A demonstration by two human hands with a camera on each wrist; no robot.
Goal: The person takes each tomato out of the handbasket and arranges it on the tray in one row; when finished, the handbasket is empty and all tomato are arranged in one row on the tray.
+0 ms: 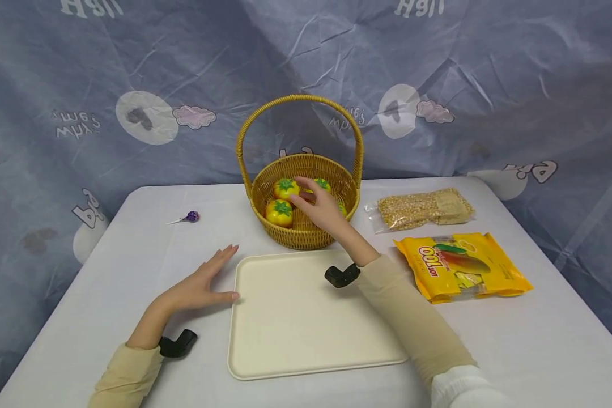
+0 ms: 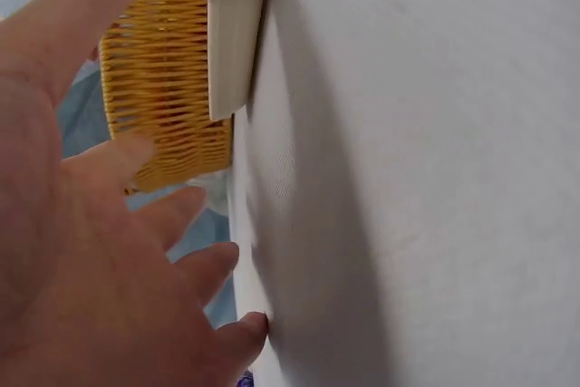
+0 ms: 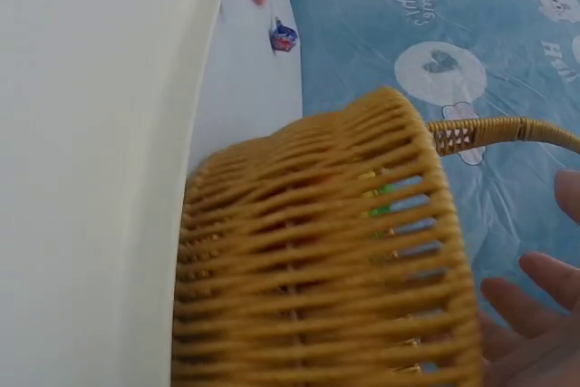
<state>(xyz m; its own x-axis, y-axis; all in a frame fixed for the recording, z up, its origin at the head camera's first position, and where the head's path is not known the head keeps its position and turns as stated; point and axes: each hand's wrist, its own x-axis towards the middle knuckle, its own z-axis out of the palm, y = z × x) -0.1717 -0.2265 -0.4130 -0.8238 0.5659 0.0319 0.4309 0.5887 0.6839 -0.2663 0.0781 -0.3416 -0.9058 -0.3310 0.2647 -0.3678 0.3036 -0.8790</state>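
A wicker basket with a tall arched handle holds several yellow-orange persimmons with green leafy tops. My right hand reaches in over the basket's front rim, thumb and fingers spread apart beside the rear left persimmon. In the right wrist view, that hand's fingers show loosely bent past the rim, with nothing between them. My left hand is at the left edge of a cream tray, fingers extended and thumb right at the tray's rim. The tray's surface is bare.
A purple-wrapped lollipop lies at the back left of the white table. To the right of the basket are a clear bag of yellow grains and a yellow candy bag. A printed grey-blue cloth hangs behind.
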